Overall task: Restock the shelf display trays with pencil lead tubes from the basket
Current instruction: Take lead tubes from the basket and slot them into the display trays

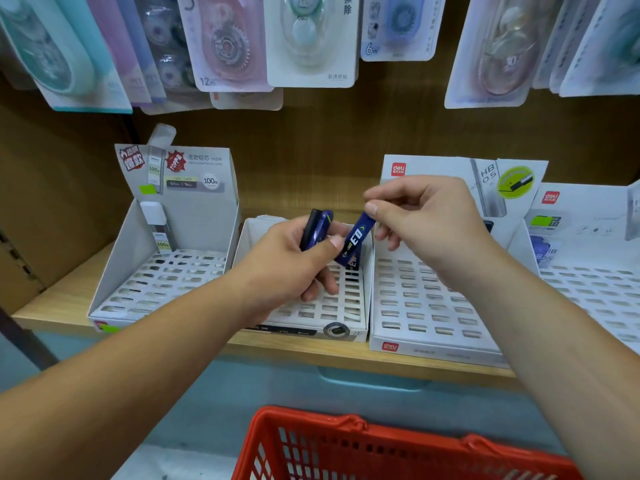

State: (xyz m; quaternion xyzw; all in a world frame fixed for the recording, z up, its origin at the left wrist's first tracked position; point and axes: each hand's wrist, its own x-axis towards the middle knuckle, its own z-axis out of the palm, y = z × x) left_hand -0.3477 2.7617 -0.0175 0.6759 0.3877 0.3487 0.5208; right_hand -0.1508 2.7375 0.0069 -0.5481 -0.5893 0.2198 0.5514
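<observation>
Right now L hand (291, 261) grips a small bunch of dark blue plastic lead tubes (317, 227); R hand (426, 216) pinches one blue lead tube (356, 241) by its top, both over the mid white slotted card tray (346, 313). Red plastic basket (398, 436) below.

Stationery shop (hanging correction-tape packs (228, 39))

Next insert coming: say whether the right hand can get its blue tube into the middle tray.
Probably yes. The right hand pinches the blue tube over the middle tray; the left hand covers part, but its right-side slots lie open.
</observation>
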